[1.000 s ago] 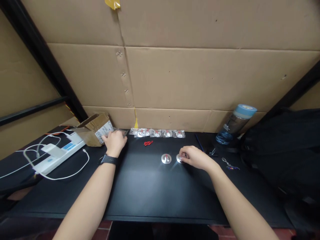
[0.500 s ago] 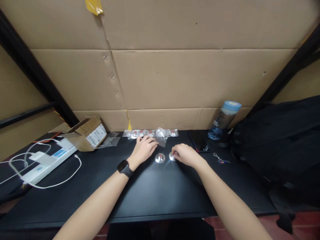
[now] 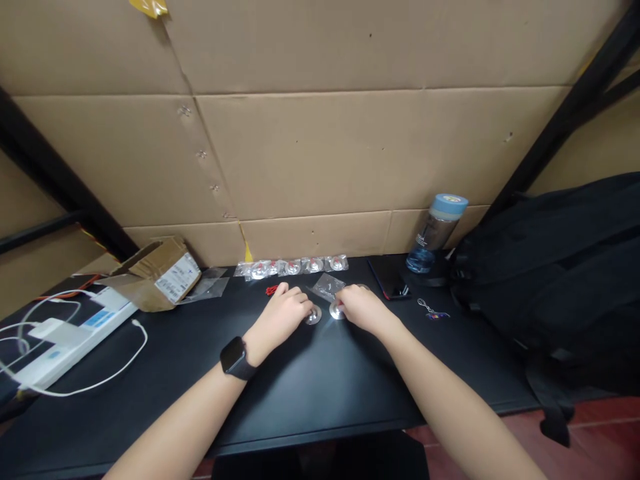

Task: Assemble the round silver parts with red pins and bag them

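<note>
Both hands' fingers [image 3: 300,308] half-hide 2 silver discs [image 3: 314,315], seemingly pinching them, grip unclear

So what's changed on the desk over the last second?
The left hand left the cardboard box at the far left and came right across the desk; it now rests on the left silver disc. A clear plastic bag now lies loose in front of the row of bagged discs. The right hand stays on the right silver disc. Water bottle, phone and power strip are unmoved.
</note>
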Available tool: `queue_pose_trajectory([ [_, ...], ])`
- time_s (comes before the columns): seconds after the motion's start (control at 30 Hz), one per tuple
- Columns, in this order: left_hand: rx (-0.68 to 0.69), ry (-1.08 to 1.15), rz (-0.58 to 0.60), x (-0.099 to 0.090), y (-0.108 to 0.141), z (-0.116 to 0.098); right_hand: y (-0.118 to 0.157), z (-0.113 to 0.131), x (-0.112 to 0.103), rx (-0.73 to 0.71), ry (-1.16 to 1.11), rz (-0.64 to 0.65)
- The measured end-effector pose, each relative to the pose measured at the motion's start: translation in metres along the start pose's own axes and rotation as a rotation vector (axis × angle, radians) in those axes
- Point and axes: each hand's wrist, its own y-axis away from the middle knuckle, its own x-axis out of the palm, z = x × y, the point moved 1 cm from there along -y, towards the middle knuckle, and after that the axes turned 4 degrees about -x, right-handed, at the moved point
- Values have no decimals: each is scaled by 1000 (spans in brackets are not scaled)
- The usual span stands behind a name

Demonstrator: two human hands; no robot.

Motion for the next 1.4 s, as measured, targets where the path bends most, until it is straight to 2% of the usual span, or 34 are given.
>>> queue_pose_trajectory([
  [0.1, -42, -48, -62, -2, 1, 3, 3, -5, -6, -45, -60, -91],
  [0.17, -70, -74, -129, -7, 3, 4, 7, -9, -16, -88, -168, -220],
  [0.27, -72, -97, -235, -16, 5, 2, 13, -11, -34, -129, -348, -543],
  [0.33, -63, -96, -293, -22, 6, 1, 17, -8, -43, -96, -425, -784],
  [0.37, -62, -91, -320, -24, 7, 0, 17, -5, -44, -74, -435, -871],
  [0.4, -62, -87, -347, -27, 8, 0, 17, -2, -44, -77, -417, -897],
  [0.43, -66, -86, -378, -30, 9, 1, 16, 1, -42, -113, -367, -859],
  [0.53, -115, -94, -472, -41, 15, 8, 11, 5, -32, -291, -126, -540],
  [0.57, -137, -97, -490, -44, 17, 11, 10, 3, -30, -313, -80, -470],
  [0.6, -157, -98, -496, -47, 19, 14, 9, 0, -29, -304, -74, -450],
  [0.67, -178, -95, -483, -51, 22, 20, 11, -7, -33, -259, -183, -512],
  [0.77, -172, -96, -461, -49, 23, 23, 17, -11, -45, -200, -433, -702],
  [0.8, -165, -95, -455, -48, 23, 22, 20, -10, -50, -162, -510, -812],
  [0.9, -137, -75, -427, -43, 21, 16, 24, 1, -60, -18, -706, -1248],
  [0.93, -129, -65, -417, -42, 21, 14, 24, 5, -59, 15, -745, -1363],
  [0.97, -125, -56, -409, -41, 21, 12, 23, 10, -57, 32, -759, -1414],
  [1.0, -124, -47, -405, -41, 21, 11, 21, 15, -54, 18, -743, -1373],
  [1.03, -124, -41, -403, -42, 21, 11, 18, 19, -49, -27, -697, -1244],
  [1.13, -160, -40, -417, -45, 23, 15, 9, 22, -32, -275, -411, -552],
  [1.17, -180, -42, -419, -47, 24, 17, 8, 20, -28, -305, -315, -412],
  [1.2, -197, -45, -422, -48, 26, 20, 8, 16, -26, -304, -244, -338],
  [1.23, -209, -47, -424, -49, 27, 23, 8, 12, -25, -279, -203, -319],
  [1.4, -222, -53, -424, -50, 29, 30, 10, -4, -30, -221, -232, -301],
])
